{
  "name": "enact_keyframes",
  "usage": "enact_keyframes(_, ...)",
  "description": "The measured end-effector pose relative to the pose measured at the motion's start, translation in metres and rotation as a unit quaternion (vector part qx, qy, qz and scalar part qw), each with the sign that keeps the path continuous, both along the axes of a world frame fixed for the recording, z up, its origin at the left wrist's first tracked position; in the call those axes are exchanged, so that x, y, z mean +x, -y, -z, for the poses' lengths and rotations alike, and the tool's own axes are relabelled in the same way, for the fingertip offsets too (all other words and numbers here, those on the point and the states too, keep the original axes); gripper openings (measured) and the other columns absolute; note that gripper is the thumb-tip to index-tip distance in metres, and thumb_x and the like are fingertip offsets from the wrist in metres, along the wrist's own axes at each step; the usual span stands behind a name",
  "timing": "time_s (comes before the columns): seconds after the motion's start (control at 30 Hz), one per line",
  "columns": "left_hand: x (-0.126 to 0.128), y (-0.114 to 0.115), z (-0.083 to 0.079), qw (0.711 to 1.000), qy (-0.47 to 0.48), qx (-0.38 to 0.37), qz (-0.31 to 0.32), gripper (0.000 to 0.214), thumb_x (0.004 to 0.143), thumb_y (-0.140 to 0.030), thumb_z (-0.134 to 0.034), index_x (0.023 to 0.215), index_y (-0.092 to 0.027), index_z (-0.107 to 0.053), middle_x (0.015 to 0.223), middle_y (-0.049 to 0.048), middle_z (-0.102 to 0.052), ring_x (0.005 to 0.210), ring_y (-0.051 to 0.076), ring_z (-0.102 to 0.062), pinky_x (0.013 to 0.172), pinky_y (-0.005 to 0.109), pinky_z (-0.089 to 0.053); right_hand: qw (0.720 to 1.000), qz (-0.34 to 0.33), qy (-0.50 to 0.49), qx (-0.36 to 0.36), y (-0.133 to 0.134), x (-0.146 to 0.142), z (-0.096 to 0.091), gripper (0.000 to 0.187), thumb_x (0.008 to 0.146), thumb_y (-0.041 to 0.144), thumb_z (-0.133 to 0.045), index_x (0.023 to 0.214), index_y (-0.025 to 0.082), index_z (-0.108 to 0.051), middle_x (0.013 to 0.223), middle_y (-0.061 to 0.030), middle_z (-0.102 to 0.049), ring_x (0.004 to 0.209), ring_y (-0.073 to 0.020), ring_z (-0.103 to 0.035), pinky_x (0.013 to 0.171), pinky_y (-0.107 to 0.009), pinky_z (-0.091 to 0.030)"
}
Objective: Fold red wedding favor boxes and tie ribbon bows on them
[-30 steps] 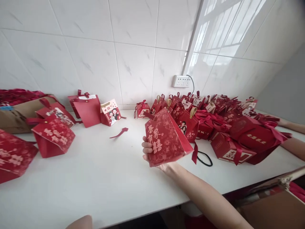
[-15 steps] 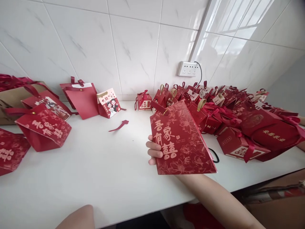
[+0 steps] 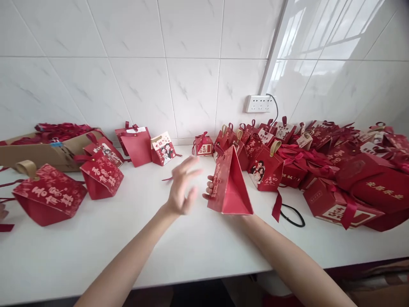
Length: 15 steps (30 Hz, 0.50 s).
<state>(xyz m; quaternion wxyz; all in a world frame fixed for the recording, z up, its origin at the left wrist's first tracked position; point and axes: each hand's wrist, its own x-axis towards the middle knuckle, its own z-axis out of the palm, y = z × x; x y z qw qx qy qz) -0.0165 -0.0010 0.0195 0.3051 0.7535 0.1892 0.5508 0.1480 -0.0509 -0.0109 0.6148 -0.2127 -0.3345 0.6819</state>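
My right hand (image 3: pixel 210 189) grips a red gift bag with gold characters (image 3: pixel 228 184), held upright just above the white table (image 3: pixel 134 238); only the fingertips show at the bag's left edge. Raised just left of the bag is my left hand (image 3: pixel 182 187), its fingers spread and holding nothing. A small red ribbon piece lies on the table behind my left hand, mostly hidden.
Similar red bags (image 3: pixel 101 175) lie at the left beside a brown cardboard box (image 3: pixel 41 151). Several red gift boxes and bags (image 3: pixel 319 162) crowd the right side. A black hair tie (image 3: pixel 292 214) lies near them. A wall socket (image 3: pixel 258 103) is on the tiled wall.
My left hand has risen from the bottom edge to beside the bag. The right hand turned the bag so its narrow side faces me. The camera tilted down slightly.
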Motion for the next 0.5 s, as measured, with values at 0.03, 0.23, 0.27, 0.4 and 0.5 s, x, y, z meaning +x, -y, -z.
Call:
enact_keyframes(0.03, 0.000, -0.001, 0.005, 0.998, 0.013, -0.047, 0.027, 0.038, 0.087, -0.047, -0.045, 0.110, -0.021, -0.060, 0.132, 0.0103, -0.050, 0.122, 0.028, -0.044, 0.097, 0.043, -0.040, 1.000, 0.021, -0.008, -0.010, -0.001, -0.001, 0.002, 0.028, 0.074, 0.040, -0.047, 0.086, 0.019, -0.061, 0.067, -0.0016, -0.062, 0.062, -0.0171, -0.058, 0.074, -0.040, -0.050)
enact_keyframes(0.23, -0.008, -0.005, 0.023, 0.916, 0.045, -0.332, 0.219, 0.050, 0.078, -0.061, -0.051, 0.097, -0.016, -0.063, 0.099, 0.0093, -0.067, 0.090, 0.026, -0.062, 0.076, 0.034, -0.047, 0.983, 0.172, 0.051, -0.035, -0.004, -0.005, 0.010, 0.029, 0.064, 0.031, -0.059, 0.091, 0.020, -0.058, 0.079, -0.0016, -0.068, 0.071, -0.0217, -0.063, 0.066, -0.033, -0.049)
enact_keyframes(0.27, -0.009, -0.005, 0.024, 0.912, 0.054, -0.348, 0.211, 0.048, 0.075, -0.061, -0.055, 0.089, -0.016, -0.064, 0.089, 0.0075, -0.068, 0.082, 0.024, -0.062, 0.070, 0.032, -0.047, 0.977, 0.197, 0.075, -0.018, -0.004, -0.005, 0.009, 0.029, 0.065, 0.031, -0.060, 0.093, 0.020, -0.058, 0.082, -0.0008, -0.067, 0.071, -0.0202, -0.062, 0.065, -0.030, -0.048)
enact_keyframes(0.4, -0.007, -0.008, 0.021, 0.902, 0.068, -0.397, 0.158, 0.048, 0.071, -0.062, -0.059, 0.071, -0.015, -0.060, 0.068, 0.0035, -0.063, 0.066, 0.019, -0.060, 0.057, 0.028, -0.043, 0.963, 0.237, 0.126, 0.007, 0.000, -0.006, 0.005, 0.026, 0.073, 0.035, -0.062, 0.094, 0.021, -0.057, 0.087, -0.0001, -0.066, 0.074, -0.0171, -0.062, 0.064, -0.025, -0.046)
enact_keyframes(0.5, -0.008, -0.011, 0.018, 0.900, 0.081, -0.402, 0.151, 0.050, 0.070, -0.065, -0.058, 0.073, -0.015, -0.062, 0.075, 0.0050, -0.066, 0.075, 0.022, -0.063, 0.065, 0.031, -0.046, 0.966, 0.222, 0.131, -0.020, 0.002, -0.007, 0.005, 0.029, 0.074, 0.038, -0.064, 0.097, 0.023, -0.055, 0.086, 0.0003, -0.066, 0.072, -0.0165, -0.063, 0.060, -0.025, -0.047)
